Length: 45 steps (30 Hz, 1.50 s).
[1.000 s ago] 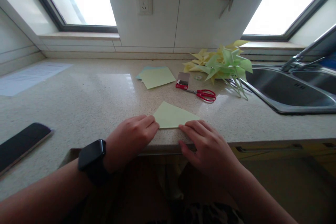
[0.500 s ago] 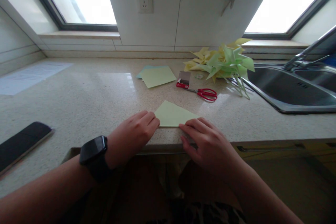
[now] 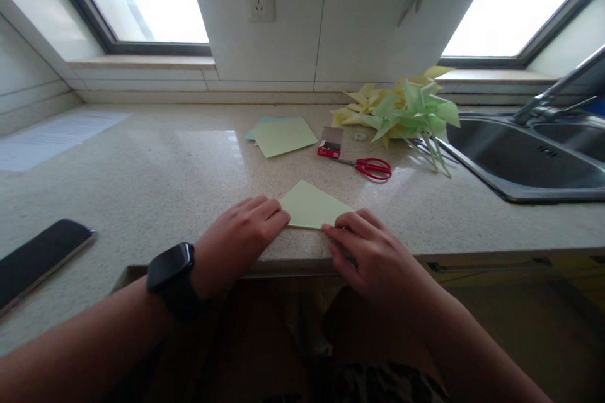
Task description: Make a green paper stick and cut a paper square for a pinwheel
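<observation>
In the head view, the only one, the pale green paper [image 3: 314, 206] lies near the front edge of the counter [image 3: 189, 189], between your hands, and appears already folded: it comes to a point at the far side and has a straight near edge that looks doubled. That near edge seems to be the part you are working on, and how firmly it is creased cannot be told. Your left hand [image 3: 246, 230] has its bent fingers on the left end of the paper, though whether the thumb pinches from beneath is hidden. Your right hand [image 3: 378, 255] is loosely curved, fingertips pressing the near edge, thumb held away, so it presses without gripping. Farther back, a flat yellow sheet [image 3: 286, 137] overlaps a pale blue sheet [image 3: 261, 123], both without visible folds, so those look unworked. Beside the sink [image 3: 472, 167], a bunch of finished-looking pinwheels [image 3: 411, 107] shows thin, curling yellow and green blades on slim stems. The red-handled scissors [image 3: 373, 167] lie untouched near a small red box [image 3: 329, 150] with its lid up. The counter is hard, glossy and speckled; the sink is smooth metal.
</observation>
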Motion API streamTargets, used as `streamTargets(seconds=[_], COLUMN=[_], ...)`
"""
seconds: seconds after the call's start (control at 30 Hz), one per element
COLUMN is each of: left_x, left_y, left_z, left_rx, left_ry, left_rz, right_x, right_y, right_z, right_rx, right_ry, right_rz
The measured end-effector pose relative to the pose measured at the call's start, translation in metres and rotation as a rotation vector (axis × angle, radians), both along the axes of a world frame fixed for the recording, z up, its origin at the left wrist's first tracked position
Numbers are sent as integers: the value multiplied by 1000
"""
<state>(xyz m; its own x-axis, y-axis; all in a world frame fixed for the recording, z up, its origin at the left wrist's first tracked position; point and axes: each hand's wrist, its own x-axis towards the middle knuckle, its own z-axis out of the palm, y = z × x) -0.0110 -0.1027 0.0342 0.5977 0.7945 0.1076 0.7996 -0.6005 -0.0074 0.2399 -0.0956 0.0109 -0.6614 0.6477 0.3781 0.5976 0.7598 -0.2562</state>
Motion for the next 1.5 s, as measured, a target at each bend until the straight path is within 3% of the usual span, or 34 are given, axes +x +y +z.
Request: streamTargets(seconds=[0.43, 0.67, 0.9, 1.13, 1.5], left_x=[7, 7, 6, 5, 10], left_y=[-3, -13, -31, -41, -49], left_z=[-2, -3, -9, -9, -11], left_rx=[65, 79, 104, 106, 355], left_ry=[48, 41, -93, -127, 7], left_rz=[-5, -29, -98, -132, -250], right_x=[1, 6, 17, 25, 28], right_y=[1, -7, -11, -16, -17], right_z=[-8, -11, -27, -33, -49], right_rx=[67, 76, 189, 99, 260], right_ry=[-44, 3, 178, 248, 245], right_rz=[-61, -26, 83, 147, 117])
